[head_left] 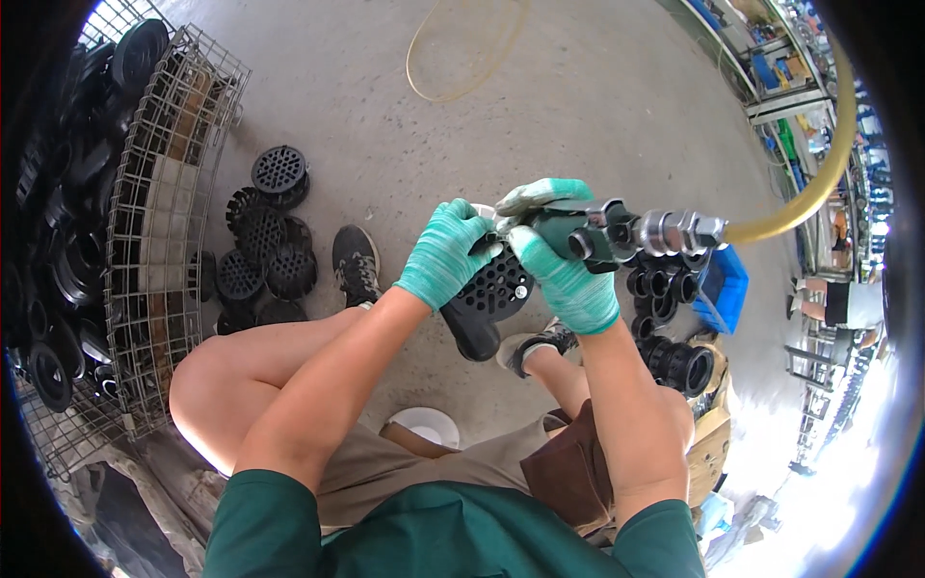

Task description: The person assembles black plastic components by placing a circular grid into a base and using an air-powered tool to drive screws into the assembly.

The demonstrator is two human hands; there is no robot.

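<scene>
My right hand [573, 279], in a green and white knit glove, is wrapped round a dark green air-powered tool [605, 231] with a metal hose coupling. Its working end points left, toward my other hand. My left hand [445, 252], gloved the same way, is closed with its fingertips at that end. What they pinch is hidden. Just beneath both hands is a black plastic drain part [496, 289] with a grate of round holes and a stubby outlet. A small shiny round spot shows on its grate. Something white peeks out behind my left fingertips.
A yellow hose [805, 207] curves off right from the tool. Left are stacked black grates [265, 231] and a wire cage [159, 212] full of black parts. Black rings [679, 366] and a blue crate [723, 289] stand right. Far right, a person [838, 303] is near shelving.
</scene>
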